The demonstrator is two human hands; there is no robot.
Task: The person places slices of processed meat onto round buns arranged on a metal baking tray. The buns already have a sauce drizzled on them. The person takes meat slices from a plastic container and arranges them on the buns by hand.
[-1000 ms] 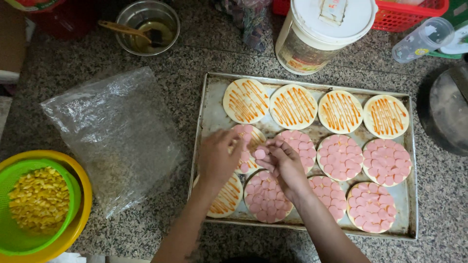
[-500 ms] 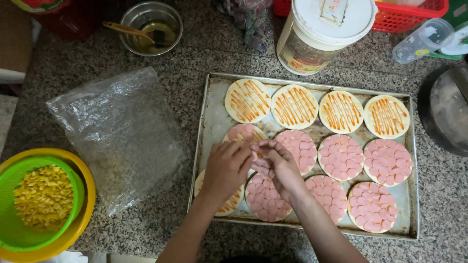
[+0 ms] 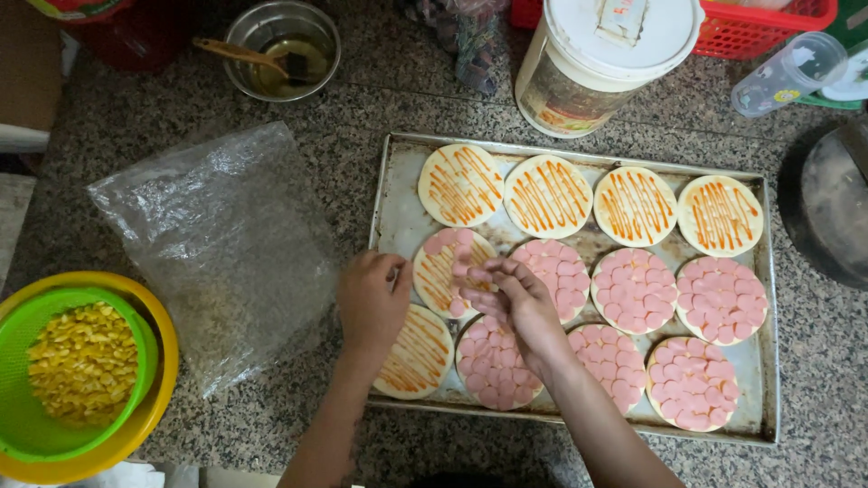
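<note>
Both hands have slid left on the baking tray (image 3: 391,194): right hand (image 3: 506,294) fingers pinching sausage slices (image 3: 470,269) over the half-covered dough round (image 3: 443,271) (five already covered), left hand (image 3: 371,303) loosely curled beside it.

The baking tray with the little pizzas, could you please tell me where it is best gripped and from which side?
Probably by the raised rim of the baking tray, at its two short ends, coming from left and right together. It lies flat and full on the granite counter, so a level two-handed grip suits it. The left end has room beside the plastic bag; the right end sits near a dark round pan.
</note>
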